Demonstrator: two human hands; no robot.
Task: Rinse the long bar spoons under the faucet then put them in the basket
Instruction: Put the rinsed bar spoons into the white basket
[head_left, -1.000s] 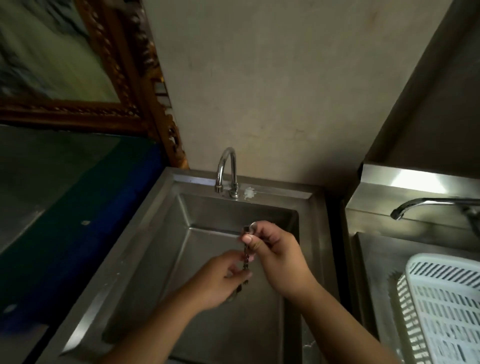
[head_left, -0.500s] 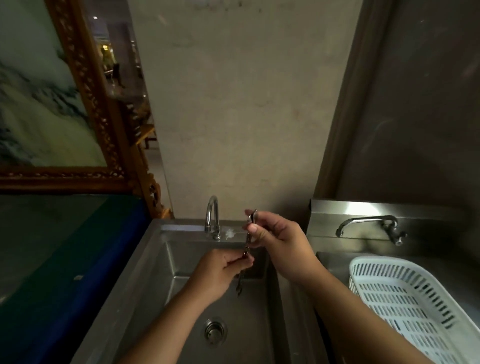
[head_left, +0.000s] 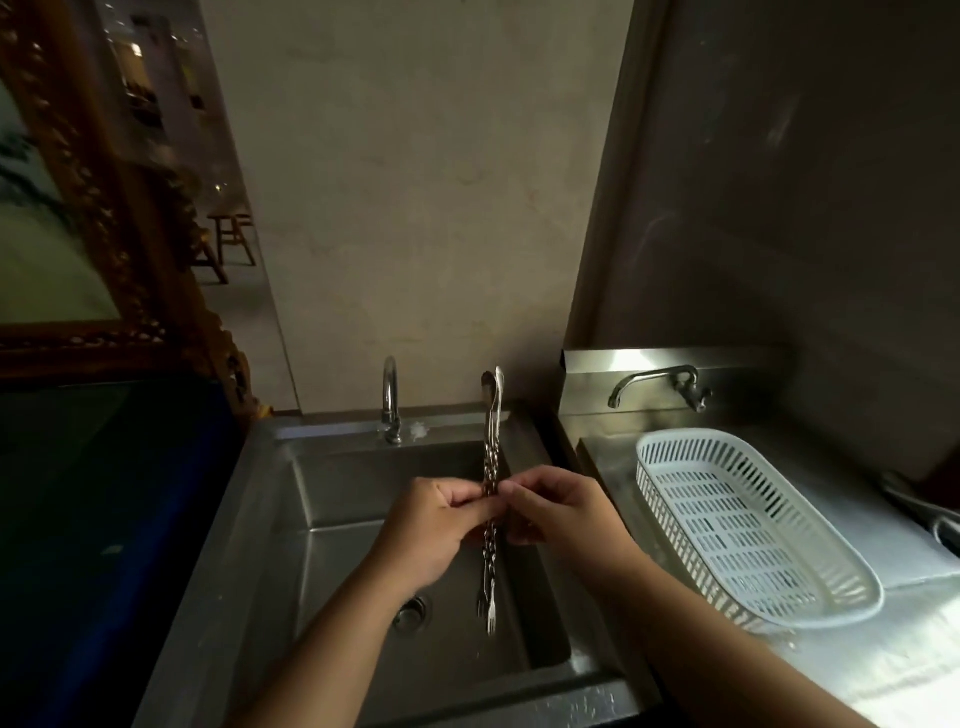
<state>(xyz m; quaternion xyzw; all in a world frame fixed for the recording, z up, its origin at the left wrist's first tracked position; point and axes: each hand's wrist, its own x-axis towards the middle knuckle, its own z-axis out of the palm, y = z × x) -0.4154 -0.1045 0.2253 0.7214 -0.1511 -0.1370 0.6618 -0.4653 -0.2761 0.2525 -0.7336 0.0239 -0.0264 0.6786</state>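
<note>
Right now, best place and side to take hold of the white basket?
Grip the white basket by its near long rim, coming from above on its left side with the right hand. It is empty, the slotted wall flares outward, and that edge faces the sink.

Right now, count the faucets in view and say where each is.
2. One faucet stands at the back rim of the sink under the hands. The other juts from the steel backsplash, right, above the basket. None seems hidden.

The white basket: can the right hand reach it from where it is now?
Probably yes. The white basket lies open on the counter just right of the right hand, nothing between them; but that hand grips the bar spoons together with the left hand.
</note>
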